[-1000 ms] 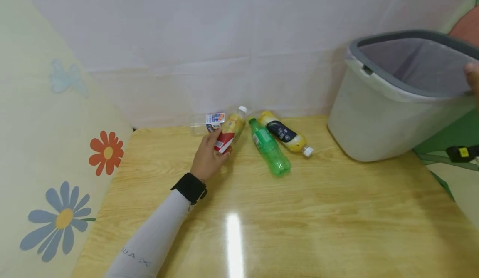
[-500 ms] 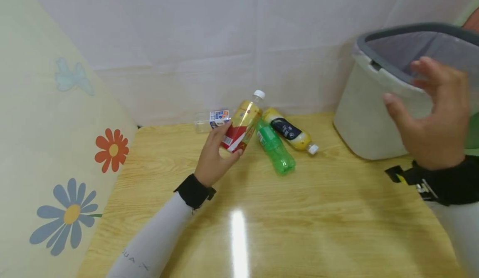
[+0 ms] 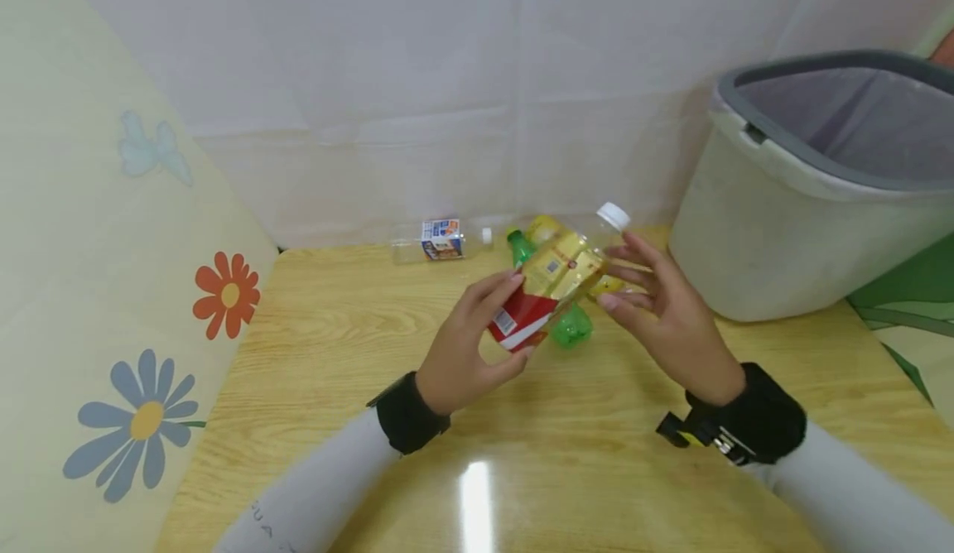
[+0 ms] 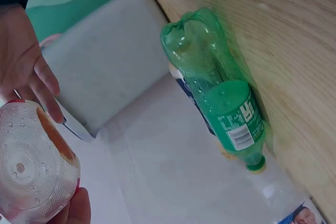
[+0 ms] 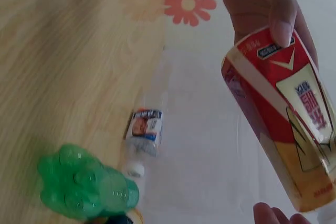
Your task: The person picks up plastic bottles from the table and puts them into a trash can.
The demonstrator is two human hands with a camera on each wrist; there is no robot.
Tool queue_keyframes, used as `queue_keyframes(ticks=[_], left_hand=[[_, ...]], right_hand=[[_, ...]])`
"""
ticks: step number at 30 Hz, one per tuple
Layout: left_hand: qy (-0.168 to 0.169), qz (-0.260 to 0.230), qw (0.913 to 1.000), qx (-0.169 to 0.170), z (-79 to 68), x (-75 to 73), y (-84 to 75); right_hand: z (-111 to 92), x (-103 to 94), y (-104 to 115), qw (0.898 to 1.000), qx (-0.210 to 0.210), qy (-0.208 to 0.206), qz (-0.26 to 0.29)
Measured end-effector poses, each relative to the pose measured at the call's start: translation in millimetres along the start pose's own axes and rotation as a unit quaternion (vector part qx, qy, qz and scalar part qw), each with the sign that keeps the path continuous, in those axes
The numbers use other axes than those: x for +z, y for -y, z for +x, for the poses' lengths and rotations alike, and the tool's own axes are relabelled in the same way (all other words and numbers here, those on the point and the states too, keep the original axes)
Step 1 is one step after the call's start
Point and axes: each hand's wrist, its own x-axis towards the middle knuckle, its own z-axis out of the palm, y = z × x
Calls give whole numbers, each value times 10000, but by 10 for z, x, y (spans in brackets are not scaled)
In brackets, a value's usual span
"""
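My left hand (image 3: 469, 350) grips the base end of a bottle (image 3: 547, 292) with a red and gold label and a white cap. The bottle is raised over the table, tilted with its cap up and to the right. My right hand (image 3: 671, 317) is beside its upper end, fingers spread and slightly bent around the cap side. In the right wrist view the left thumb presses on the red label (image 5: 283, 93), while right fingertips (image 5: 268, 213) show near the cap end. Behind lies a green bottle (image 4: 226, 98), partly covered by the held bottle in the head view.
A yellow bottle (image 3: 544, 226) with a dark label lies mostly hidden behind the held one. Further left, a clear bottle (image 3: 443, 240) lies against the white backdrop. The lined bin (image 3: 790, 230) with a grey rim stands at the right on the wooden table (image 3: 335, 329).
My left hand has lifted the red and gold bottle from the table and carried it right and nearer. My right hand has come from the bin's rim to the bottle's cap end.
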Motion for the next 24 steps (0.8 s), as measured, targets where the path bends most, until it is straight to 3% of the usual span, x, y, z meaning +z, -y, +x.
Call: queue_keyframes(ticks=[3, 7, 15, 24], left_hand=[[106, 79, 9998, 152, -38, 40, -51], [120, 296, 9989, 346, -92, 80, -83], [103, 426, 9961, 765, -162, 117, -103], [143, 333, 9967, 725, -188, 112, -76]], right_hand=[[-52, 80, 11, 9958, 517, 275, 702], [-94, 158, -1, 9884, 735, 373, 1278], [-110, 250, -37, 9874, 622, 263, 1428], [-120, 272, -41, 9883, 605, 255, 1376]])
